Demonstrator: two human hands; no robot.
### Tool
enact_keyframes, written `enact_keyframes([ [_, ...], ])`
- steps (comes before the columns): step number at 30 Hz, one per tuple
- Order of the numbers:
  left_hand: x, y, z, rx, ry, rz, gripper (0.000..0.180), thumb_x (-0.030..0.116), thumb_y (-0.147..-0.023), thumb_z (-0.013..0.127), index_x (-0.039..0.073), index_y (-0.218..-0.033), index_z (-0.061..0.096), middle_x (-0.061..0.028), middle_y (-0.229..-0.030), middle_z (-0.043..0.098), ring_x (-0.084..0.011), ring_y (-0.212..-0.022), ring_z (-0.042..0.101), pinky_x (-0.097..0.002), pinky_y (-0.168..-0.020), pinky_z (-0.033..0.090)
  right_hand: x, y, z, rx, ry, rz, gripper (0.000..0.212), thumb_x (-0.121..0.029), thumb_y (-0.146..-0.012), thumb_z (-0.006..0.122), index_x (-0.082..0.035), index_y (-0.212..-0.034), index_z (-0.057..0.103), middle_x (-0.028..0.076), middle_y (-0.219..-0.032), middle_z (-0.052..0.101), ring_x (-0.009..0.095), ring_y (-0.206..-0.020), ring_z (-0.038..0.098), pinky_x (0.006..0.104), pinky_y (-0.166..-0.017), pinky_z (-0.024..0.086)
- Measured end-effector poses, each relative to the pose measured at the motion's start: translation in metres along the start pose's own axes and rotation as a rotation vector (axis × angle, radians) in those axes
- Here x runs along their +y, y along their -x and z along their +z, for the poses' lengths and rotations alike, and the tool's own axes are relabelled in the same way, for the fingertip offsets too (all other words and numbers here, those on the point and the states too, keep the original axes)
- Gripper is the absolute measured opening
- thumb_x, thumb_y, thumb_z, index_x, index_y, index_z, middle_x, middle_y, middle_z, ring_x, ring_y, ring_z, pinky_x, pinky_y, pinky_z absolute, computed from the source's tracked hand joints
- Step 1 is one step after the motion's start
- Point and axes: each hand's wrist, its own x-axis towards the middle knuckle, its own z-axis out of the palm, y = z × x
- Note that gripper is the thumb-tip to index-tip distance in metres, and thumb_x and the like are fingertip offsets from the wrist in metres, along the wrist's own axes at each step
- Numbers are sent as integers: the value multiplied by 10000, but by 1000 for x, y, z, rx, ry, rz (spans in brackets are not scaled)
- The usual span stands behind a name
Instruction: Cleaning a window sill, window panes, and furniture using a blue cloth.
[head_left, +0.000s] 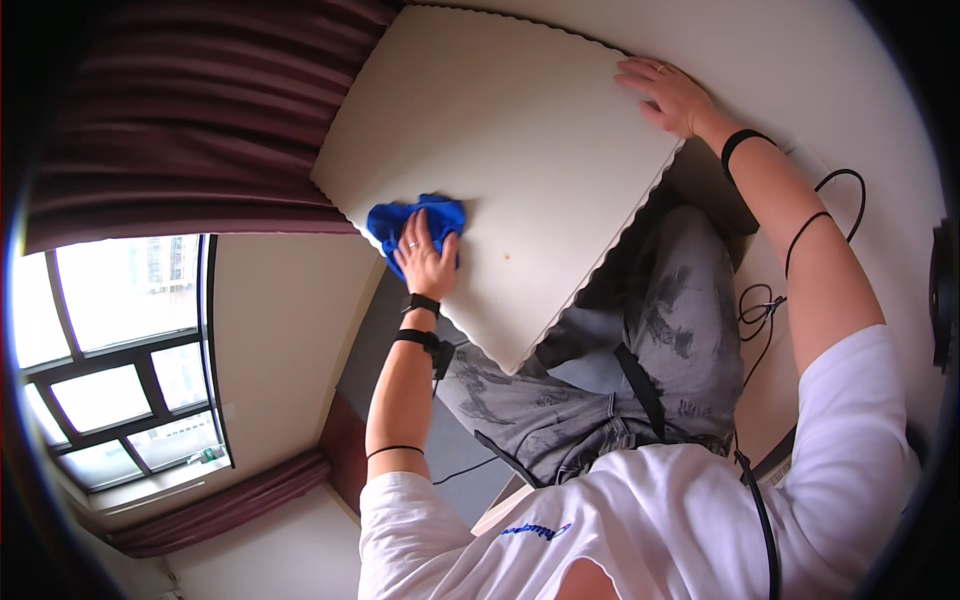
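Note:
Under my left hand [428, 258] is a blue cloth [449, 212], bunched and pressed against the white tabletop [540, 150] near its left edge. The fingers of that hand lie over the cloth, and its lower folds hang at the table's rim. My right hand [676, 100] rests at the far right corner of the tabletop, fingers stretched out, with no object in it. A small brownish spot [507, 257] shows on the white surface, to the right of the cloth. Scalloped dark edging runs along the table's sides.
Dark red curtains [200, 110] hang at the far left, touching the table's far left side. A window [120, 350] is on the left. My legs [680, 320] are close to the near edge, partly beneath it. A black cable [760, 305] loops beside the right wall.

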Motion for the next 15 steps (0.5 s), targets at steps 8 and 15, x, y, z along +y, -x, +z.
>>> enact_keyframes([
  [8,-31,-32,4,21,-147,-319,778,536,-939,515,112,-1553,294,-130,-1587,329,-373,-1457,284,-621,-1126,271,4,-2,-4,21,-44,4,539,-142,-892,590,-112,-1423,505,86,-1561,402,307,-1446,338,415,-1185,306],
  [15,72,-32,27,80,-38,-5,755,442,-878,605,95,-1505,370,-141,-1534,405,-368,-1404,366,-614,-1128,241,10,2,-9,38,-14,1,528,-147,-901,593,-102,-1419,504,94,-1544,415,310,-1435,350,417,-1184,308],
])
